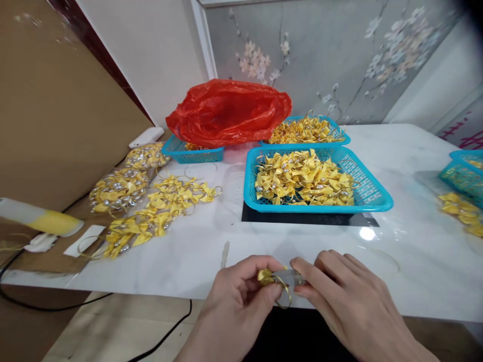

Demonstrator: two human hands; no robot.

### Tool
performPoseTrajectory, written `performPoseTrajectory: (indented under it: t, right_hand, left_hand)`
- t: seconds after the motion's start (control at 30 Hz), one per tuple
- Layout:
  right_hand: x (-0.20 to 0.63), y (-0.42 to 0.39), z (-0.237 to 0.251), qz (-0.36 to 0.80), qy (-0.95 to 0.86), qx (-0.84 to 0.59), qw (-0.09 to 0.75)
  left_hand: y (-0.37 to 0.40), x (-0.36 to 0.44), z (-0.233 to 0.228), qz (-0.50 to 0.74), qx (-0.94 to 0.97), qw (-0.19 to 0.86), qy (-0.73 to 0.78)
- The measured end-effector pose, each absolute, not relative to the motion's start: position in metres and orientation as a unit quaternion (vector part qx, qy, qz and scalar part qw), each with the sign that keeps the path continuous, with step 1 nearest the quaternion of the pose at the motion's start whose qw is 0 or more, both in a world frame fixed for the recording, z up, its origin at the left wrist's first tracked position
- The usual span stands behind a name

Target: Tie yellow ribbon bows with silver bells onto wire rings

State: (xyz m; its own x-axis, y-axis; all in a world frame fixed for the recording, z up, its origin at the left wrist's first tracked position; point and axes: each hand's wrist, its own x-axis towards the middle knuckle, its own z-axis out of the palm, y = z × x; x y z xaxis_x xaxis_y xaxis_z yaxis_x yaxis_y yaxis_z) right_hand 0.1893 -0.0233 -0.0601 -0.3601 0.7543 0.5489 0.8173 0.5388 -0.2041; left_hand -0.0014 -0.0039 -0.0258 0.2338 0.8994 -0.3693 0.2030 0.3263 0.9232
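Just past the front edge of the white table, my left hand (245,291) pinches a yellow ribbon bow (265,276) between thumb and fingers. A thin gold cord loop (289,296) hangs from the bow. My right hand (339,286) is closed on a small flat grey tool (286,276), whose tapered end reaches the bow and cord; its exact kind is unclear, and its rear is hidden by my fingers. A blue plastic basket (372,203) heaped with yellow bows (305,178) and silvery beads stands beyond my hands.
Loose bows (177,196) lie at left beside filled clear bags (118,190). A red plastic bag (230,113) sits over a smaller blue basket (199,155). Another basket (341,136) stands behind, and one (458,173) at far right. A yellow-white cylinder (41,218) lies left.
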Motion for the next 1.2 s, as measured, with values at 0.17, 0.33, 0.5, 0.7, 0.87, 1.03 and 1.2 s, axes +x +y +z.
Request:
performPoseTrajectory:
  t: [0.17,0.33,0.5,0.7,0.87,1.03,1.2]
  right_hand:
    - [0.189,-0.022,-0.064,-0.017,-0.815,-0.477,0.328]
    - [0.197,-0.022,-0.07,0.019,-0.81,-0.503,0.302]
    - [0.201,-0.022,-0.069,0.009,-0.816,-0.498,0.293]
    - [0.197,-0.022,-0.062,-0.018,-0.827,-0.48,0.293]
    - [0.194,-0.022,-0.059,-0.032,-0.828,-0.472,0.3]
    - [0.191,-0.021,-0.058,-0.037,-0.827,-0.47,0.305]
    - [0.189,-0.021,-0.058,-0.032,-0.823,-0.473,0.313]
  left_hand:
    - [-0.002,0.0,-0.023,0.298,0.506,0.614,0.527]
    - [0.0,-0.003,-0.029,0.309,0.505,0.609,0.528]
    - [-0.001,-0.005,-0.034,0.314,0.501,0.615,0.522]
    - [-0.001,-0.004,-0.03,0.31,0.503,0.613,0.525]
    - [-0.002,-0.003,-0.03,0.307,0.506,0.614,0.522]
    - [-0.003,-0.003,-0.032,0.314,0.505,0.621,0.51]
    - [-0.002,-0.004,-0.032,0.31,0.506,0.614,0.52]
